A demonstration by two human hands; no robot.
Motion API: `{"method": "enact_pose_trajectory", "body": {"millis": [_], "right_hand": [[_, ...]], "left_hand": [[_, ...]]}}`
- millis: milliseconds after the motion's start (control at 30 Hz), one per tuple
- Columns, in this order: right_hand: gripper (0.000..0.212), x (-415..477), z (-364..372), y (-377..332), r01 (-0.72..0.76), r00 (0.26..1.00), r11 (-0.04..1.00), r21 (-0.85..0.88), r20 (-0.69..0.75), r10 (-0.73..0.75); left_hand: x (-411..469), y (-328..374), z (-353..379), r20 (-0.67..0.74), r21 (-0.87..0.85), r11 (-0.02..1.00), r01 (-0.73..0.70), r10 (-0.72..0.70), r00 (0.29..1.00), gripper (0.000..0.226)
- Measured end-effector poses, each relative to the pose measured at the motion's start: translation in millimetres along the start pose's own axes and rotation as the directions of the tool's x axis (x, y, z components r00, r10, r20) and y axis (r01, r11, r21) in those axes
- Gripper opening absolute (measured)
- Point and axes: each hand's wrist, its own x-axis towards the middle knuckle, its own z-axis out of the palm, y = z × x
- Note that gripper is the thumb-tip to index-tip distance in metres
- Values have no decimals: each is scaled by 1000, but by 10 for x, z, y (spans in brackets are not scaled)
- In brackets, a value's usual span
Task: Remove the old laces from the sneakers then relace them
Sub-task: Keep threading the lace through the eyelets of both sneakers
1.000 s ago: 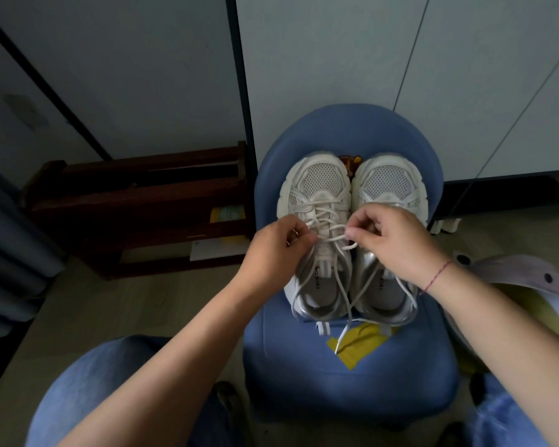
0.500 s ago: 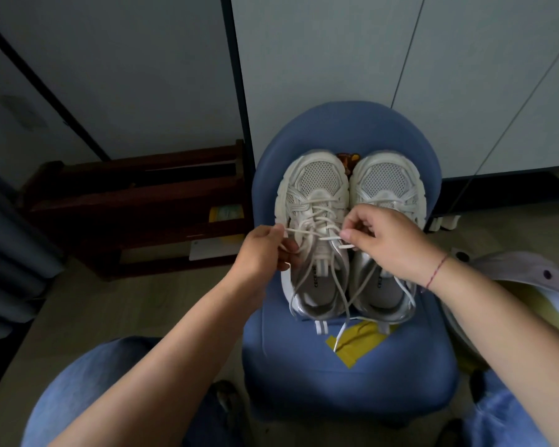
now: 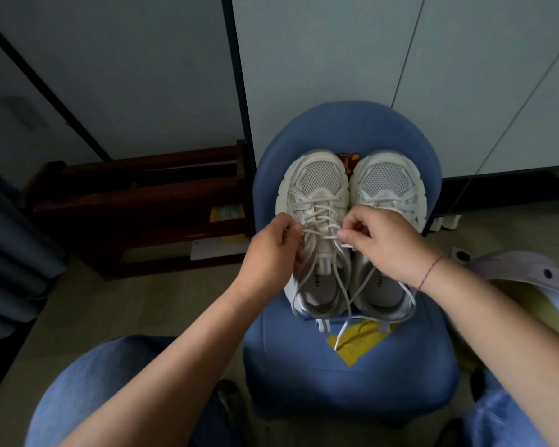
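Two white mesh sneakers stand side by side, toes away from me, on a blue chair seat (image 3: 352, 375). The left sneaker (image 3: 317, 188) carries a white lace (image 3: 320, 233) criss-crossed over its tongue, with loose ends trailing down past the heel onto the seat. My left hand (image 3: 271, 256) pinches the lace at the shoe's left eyelets. My right hand (image 3: 384, 243) pinches the same lace strand at the right eyelets and covers the middle of the right sneaker (image 3: 389, 182).
A dark wooden rack (image 3: 136, 201) stands on the floor to the left of the chair. A yellow patch (image 3: 357, 341) lies on the seat below the heels. A pale lilac bag or cover (image 3: 530, 272) sits at the right. Grey cabinet panels (image 3: 336, 59) rise behind.
My left hand slid outward from over the tongue to the left edge of the left sneaker, drawing a lace strand taut across. My right hand barely moved.
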Motion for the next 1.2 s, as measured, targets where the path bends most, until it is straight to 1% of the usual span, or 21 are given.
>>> {"method": "enact_pose_trajectory", "body": {"millis": [133, 200, 300, 367, 467, 533, 633, 700, 800, 900, 967, 1033, 1067, 1100, 1133, 1167, 1200], "right_hand": [[16, 43, -199, 126, -26, 993, 992, 124, 119, 11], [15, 40, -252, 165, -26, 992, 980, 200, 127, 0], [12, 44, -187, 163, -25, 993, 972, 235, 117, -3], [7, 41, -94, 137, -26, 995, 973, 229, 105, 2], [9, 22, -2, 85, 24, 1000, 991, 133, 3, -25], [9, 9, 10, 50, 51, 998, 995, 83, -32, -49], [8, 9, -16, 65, 40, 999, 999, 22, 23, -40], [9, 18, -58, 104, 21, 998, 1000, -12, 58, -20], [10, 28, -85, 133, 7, 999, 1000, 9, 48, -7], [8, 21, -39, 122, -23, 999, 999, 47, -23, 24], [8, -20, -15, 87, -2, 989, 999, 44, -149, 9], [10, -112, -4, 7, 30, 955, 999, 39, -296, -17], [11, -170, 13, -43, 29, 942, 998, 58, -334, -8], [13, -232, 51, -95, 3, 945, 995, 104, -326, 31], [15, -306, 118, -154, -51, 957, 981, 185, -271, 101], [17, -383, 215, -206, -125, 965, 948, 291, -185, 184], [17, -460, 329, -248, -204, 961, 894, 400, -93, 261]], "left_hand": [[21, -23, -22, 4, -64, 995, 81, -81, 997, 26], [36, -29, -31, 19, -91, 989, 117, -116, 993, 26], [41, -33, -22, 32, -103, 988, 113, -110, 993, 27], [37, -37, -10, 38, -101, 990, 98, -95, 995, 26], [35, -41, 6, 47, -106, 990, 89, -84, 995, 26], [47, -62, 9, 49, -98, 991, 87, -83, 995, 27], [77, -119, 6, 35, -101, 990, 96, -93, 995, 28], [90, -146, 4, 19, -135, 982, 130, -128, 992, 29], [107, -167, 1, 26, -195, 963, 187, -185, 982, 30], [120, -185, -9, 68, -239, 954, 181, -169, 983, 32], [124, -168, -14, 96, -274, 944, 183, -162, 982, 34], [139, -161, -23, 109, -288, 937, 197, -172, 979, 39], [138, -152, -22, 110, -293, 935, 201, -176, 978, 42], [146, -156, -17, 106, -298, 935, 194, -170, 980, 43], [156, -169, -6, 95, -308, 934, 182, -161, 982, 41], [172, -180, 8, 73, -302, 940, 162, -147, 986, 37], [196, -188, 26, 40, -288, 947, 140, -134, 990, 33]]}}
